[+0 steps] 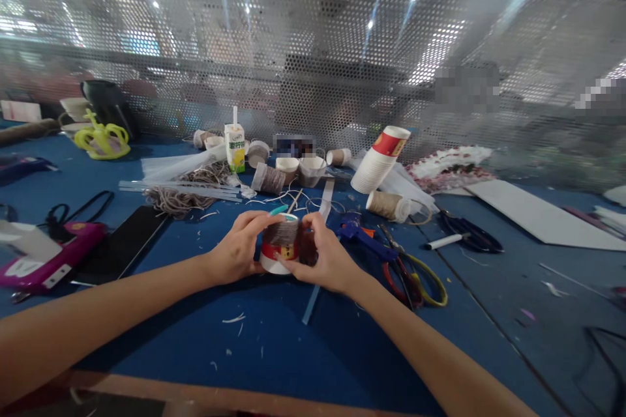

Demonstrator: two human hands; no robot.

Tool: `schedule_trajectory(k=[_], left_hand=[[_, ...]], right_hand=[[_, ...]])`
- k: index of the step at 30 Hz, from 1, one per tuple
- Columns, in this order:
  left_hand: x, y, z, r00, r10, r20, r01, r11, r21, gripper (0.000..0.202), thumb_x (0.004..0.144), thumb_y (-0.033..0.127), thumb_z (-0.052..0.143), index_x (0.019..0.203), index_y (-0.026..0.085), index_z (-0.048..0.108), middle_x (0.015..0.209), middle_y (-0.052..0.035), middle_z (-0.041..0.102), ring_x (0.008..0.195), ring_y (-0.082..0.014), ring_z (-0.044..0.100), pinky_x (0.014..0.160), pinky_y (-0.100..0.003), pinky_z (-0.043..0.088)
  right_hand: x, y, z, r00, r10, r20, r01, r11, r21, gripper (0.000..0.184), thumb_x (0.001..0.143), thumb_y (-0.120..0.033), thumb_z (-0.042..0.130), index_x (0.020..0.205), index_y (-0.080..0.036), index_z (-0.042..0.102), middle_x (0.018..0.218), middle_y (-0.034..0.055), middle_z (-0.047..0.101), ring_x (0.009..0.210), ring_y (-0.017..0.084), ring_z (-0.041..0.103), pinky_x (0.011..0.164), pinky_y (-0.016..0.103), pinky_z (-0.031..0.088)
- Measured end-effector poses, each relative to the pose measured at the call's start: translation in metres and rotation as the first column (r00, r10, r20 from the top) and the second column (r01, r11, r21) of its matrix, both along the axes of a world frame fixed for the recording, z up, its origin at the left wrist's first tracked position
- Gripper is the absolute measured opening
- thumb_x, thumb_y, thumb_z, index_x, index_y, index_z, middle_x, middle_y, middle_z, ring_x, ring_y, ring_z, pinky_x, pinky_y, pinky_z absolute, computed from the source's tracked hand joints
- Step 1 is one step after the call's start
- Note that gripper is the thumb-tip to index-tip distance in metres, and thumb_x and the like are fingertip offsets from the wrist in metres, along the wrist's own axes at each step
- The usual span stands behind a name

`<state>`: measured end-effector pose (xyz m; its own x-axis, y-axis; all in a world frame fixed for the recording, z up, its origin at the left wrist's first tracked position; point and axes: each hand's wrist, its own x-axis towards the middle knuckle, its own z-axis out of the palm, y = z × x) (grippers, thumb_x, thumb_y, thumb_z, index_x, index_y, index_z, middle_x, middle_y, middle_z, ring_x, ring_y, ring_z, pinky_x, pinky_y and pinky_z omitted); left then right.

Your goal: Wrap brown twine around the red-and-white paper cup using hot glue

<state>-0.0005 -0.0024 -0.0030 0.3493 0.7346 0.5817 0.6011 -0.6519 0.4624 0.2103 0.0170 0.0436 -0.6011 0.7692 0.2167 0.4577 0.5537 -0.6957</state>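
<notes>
A white and red paper cup (278, 264) is held between my hands, with grey-brown cord (282, 232) wound around its upper part. My left hand (239, 241) grips the cup from the left, a small teal piece (278, 210) showing at its fingertips. On the other side, my right hand (327, 253) closes around the cup, thumb low and fingers near the cord. A narrow translucent strip (312, 305) lies beneath the right hand. Just right of it are a blue glue gun (366, 238) and scissors (425, 279) with red and yellow handles.
Behind the hands stand a drink carton (235, 148), cord-wrapped cups (268, 179) and a leaning stack of paper cups (379, 163). A heap of cord (183, 199), a black phone (124, 244) and a magenta device (63, 257) lie left. A perforated metal screen (313, 39) borders the back.
</notes>
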Motion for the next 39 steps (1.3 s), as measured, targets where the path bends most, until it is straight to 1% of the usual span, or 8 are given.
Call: schedule_trajectory(k=[5, 10, 14, 19, 24, 32, 36, 39], left_hand=[[-0.002, 0.001, -0.006, 1.000, -0.026, 0.012, 0.026, 0.999, 0.047, 0.077, 0.065, 0.031, 0.082, 0.132, 0.025, 0.044, 0.120, -0.0094, 0.057, 0.112, -0.0281, 0.053, 0.100, -0.046, 0.046], [-0.001, 0.002, -0.009, 0.997, -0.027, 0.073, 0.023, 0.998, 0.057, 0.085, 0.060, 0.025, 0.084, 0.133, 0.024, 0.041, 0.123, -0.0110, 0.055, 0.115, -0.0302, 0.051, 0.099, -0.047, 0.048], [-0.001, 0.002, -0.009, 0.998, -0.024, 0.052, 0.021, 0.999, 0.046, 0.082, 0.061, 0.023, 0.083, 0.132, 0.023, 0.042, 0.124, -0.0123, 0.054, 0.116, -0.0305, 0.052, 0.098, -0.048, 0.048], [0.001, 0.003, -0.011, 0.999, 0.022, 0.039, -0.025, 0.997, 0.067, 0.082, 0.059, 0.023, 0.085, 0.130, 0.023, 0.043, 0.120, -0.0122, 0.055, 0.113, -0.0300, 0.054, 0.097, -0.050, 0.049], [0.002, 0.005, -0.013, 0.999, 0.037, 0.027, -0.039, 0.995, 0.087, 0.077, 0.061, 0.025, 0.084, 0.128, 0.024, 0.046, 0.120, -0.0117, 0.057, 0.116, -0.0300, 0.053, 0.099, -0.049, 0.049], [0.002, 0.006, -0.021, 0.999, 0.049, 0.016, -0.051, 0.994, 0.092, 0.076, 0.063, 0.020, 0.082, 0.130, 0.027, 0.045, 0.123, -0.0114, 0.055, 0.119, -0.0298, 0.052, 0.100, -0.049, 0.049], [0.002, 0.007, -0.018, 1.000, 0.009, 0.013, -0.011, 0.988, 0.153, 0.077, 0.070, 0.021, 0.078, 0.134, 0.027, 0.036, 0.122, -0.0123, 0.055, 0.118, -0.0297, 0.052, 0.097, -0.049, 0.051], [0.002, 0.009, -0.016, 0.996, -0.083, 0.024, 0.074, 0.963, 0.259, 0.086, 0.072, 0.018, 0.076, 0.140, 0.029, 0.024, 0.121, -0.0130, 0.055, 0.116, -0.0302, 0.053, 0.095, -0.051, 0.052]], right_hand=[[-0.002, -0.001, -0.001, 0.999, -0.045, -0.017, 0.045, 0.999, 0.023, 0.047, 0.070, -0.043, 0.069, 0.087, -0.024, 0.030, 0.069, -0.0054, 0.046, 0.055, 0.011, 0.045, 0.049, 0.024, 0.032], [0.005, 0.003, 0.000, 0.992, 0.118, -0.045, -0.122, 0.988, -0.096, 0.046, 0.072, -0.037, 0.069, 0.095, -0.023, 0.031, 0.074, -0.0046, 0.046, 0.058, 0.011, 0.046, 0.051, 0.025, 0.036], [0.008, 0.005, -0.002, 0.984, 0.136, -0.115, -0.152, 0.977, -0.148, 0.039, 0.077, -0.035, 0.063, 0.097, -0.023, 0.031, 0.083, -0.0020, 0.045, 0.066, 0.013, 0.047, 0.056, 0.027, 0.038], [0.005, 0.005, -0.010, 0.954, 0.122, -0.274, -0.195, 0.947, -0.256, 0.036, 0.085, -0.043, 0.058, 0.098, -0.024, 0.031, 0.089, -0.0011, 0.043, 0.074, 0.014, 0.046, 0.062, 0.028, 0.039], [0.005, 0.006, -0.013, 0.928, 0.140, -0.344, -0.269, 0.892, -0.363, 0.050, 0.079, -0.052, 0.065, 0.100, -0.025, 0.028, 0.101, 0.0013, 0.042, 0.085, 0.016, 0.050, 0.069, 0.030, 0.043], [-0.003, 0.004, -0.023, 0.936, 0.053, -0.349, -0.190, 0.909, -0.370, 0.054, 0.078, -0.053, 0.067, 0.098, -0.025, 0.026, 0.096, 0.0009, 0.045, 0.087, 0.017, 0.053, 0.073, 0.034, 0.046], [-0.003, 0.004, -0.023, 0.927, 0.063, -0.370, -0.208, 0.906, -0.368, 0.054, 0.077, -0.058, 0.066, 0.097, -0.024, 0.029, 0.097, 0.0009, 0.044, 0.088, 0.016, 0.052, 0.076, 0.033, 0.047], [0.001, 0.006, -0.021, 0.914, 0.105, -0.392, -0.273, 0.874, -0.402, 0.058, 0.072, -0.054, 0.072, 0.097, -0.025, 0.029, 0.096, -0.0003, 0.045, 0.080, 0.013, 0.053, 0.068, 0.029, 0.047]])
